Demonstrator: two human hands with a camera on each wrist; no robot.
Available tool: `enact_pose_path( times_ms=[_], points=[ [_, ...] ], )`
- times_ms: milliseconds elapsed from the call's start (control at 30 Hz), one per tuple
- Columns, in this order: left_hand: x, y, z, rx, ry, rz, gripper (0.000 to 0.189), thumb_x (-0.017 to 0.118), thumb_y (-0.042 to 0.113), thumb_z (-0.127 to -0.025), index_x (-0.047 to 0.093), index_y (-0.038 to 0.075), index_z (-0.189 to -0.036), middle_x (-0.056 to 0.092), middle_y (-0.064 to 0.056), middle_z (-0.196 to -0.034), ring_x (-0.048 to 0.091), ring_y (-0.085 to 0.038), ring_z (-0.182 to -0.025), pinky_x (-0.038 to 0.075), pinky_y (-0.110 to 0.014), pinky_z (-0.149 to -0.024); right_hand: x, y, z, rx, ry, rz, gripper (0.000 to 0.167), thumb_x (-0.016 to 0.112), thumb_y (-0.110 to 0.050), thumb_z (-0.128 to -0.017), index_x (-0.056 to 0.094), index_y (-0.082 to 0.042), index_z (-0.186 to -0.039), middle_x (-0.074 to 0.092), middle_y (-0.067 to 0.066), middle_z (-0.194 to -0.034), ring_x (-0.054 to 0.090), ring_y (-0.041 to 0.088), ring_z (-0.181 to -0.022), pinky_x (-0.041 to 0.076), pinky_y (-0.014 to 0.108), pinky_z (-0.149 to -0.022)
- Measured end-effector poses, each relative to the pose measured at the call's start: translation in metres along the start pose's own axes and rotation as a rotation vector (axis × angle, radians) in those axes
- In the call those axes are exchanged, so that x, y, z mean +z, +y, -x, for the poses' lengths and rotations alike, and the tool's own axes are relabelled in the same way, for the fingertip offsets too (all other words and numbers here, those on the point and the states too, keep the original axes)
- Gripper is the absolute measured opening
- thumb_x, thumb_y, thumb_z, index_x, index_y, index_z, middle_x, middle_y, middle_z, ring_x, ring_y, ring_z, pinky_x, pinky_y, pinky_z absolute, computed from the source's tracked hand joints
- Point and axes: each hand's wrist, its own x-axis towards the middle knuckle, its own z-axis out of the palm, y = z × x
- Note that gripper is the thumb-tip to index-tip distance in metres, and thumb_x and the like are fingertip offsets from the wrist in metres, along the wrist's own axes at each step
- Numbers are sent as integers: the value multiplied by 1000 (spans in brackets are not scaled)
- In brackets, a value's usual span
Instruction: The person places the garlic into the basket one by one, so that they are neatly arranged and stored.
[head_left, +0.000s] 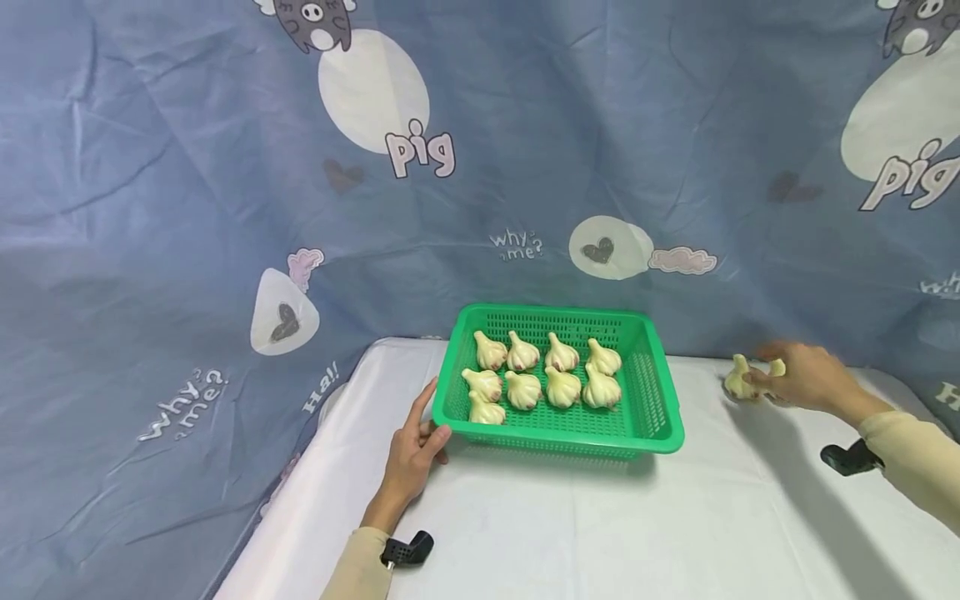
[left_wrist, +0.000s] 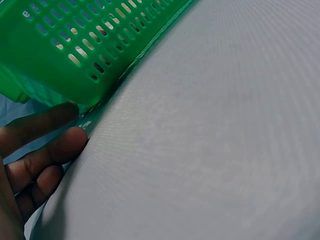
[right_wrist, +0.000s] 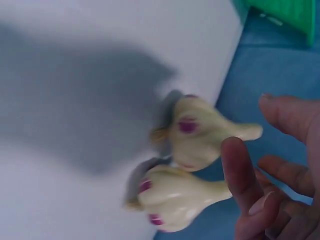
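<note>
A green plastic basket (head_left: pixel 656 400) holds several garlic bulbs (head_left: pixel 523 390), set in rows. At its left front corner is my left hand (head_left: pixel 411 454), the thumb by the rim and the index finger stretched along the side. Its relaxed fingers (left_wrist: pixel 47 150) lie by the basket's lower corner in the left wrist view. Far to the right, my right hand (head_left: pixel 806 379) reaches over two more garlic bulbs. In the right wrist view these bulbs, one garlic bulb (right_wrist: pixel 197 132) and a second garlic bulb (right_wrist: pixel 177 197), lie side by side, their stalks toward my spread fingers (right_wrist: pixel 242 172).
A white cloth (head_left: pixel 555 525) covers the table under the basket and bulbs. Behind it hangs a blue printed curtain (head_left: pixel 480 208), close to the basket's back rim and the right-hand bulbs. A black wrist camera (head_left: pixel 408 550) is strapped to the left wrist.
</note>
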Motion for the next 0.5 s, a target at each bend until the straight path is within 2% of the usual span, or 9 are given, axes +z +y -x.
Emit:
enact_pose_path(
  times_ms=[67,167,300,500],
  points=[
    [0,0,0,3,1,2,73,61,24,-103,29,34,-169,70,-7,-62,66,-14,-52,56,-32,-55,5,6,2,10,-16,1,65,73,-38,-99,60,14,-137,78,14,-82,73,36,-82,52,67,-84],
    [1,0,1,5,6,1,73,61,23,-103,29,34,-169,70,-7,-62,66,-14,-52,56,-32,-55,12,12,4,22,-51,-25,65,71,-34,-100,55,15,-140,70,-3,-64,67,15,-65,55,54,-70],
    [0,2,2,2,12,-5,74,61,24,-103,30,34,-169,70,-6,-63,65,-14,-51,55,-31,-55,22,16,5,17,-59,-53,66,75,-30,-98,53,14,-141,74,6,-79,66,12,-58,49,39,-57],
    [1,1,2,-4,11,-8,74,61,24,-103,30,34,-169,70,-6,-62,66,-14,-52,55,-31,-55,34,20,8,12,-21,-26,71,79,-31,-94,52,15,-141,73,24,-96,66,12,-59,51,41,-56]
  ],
)
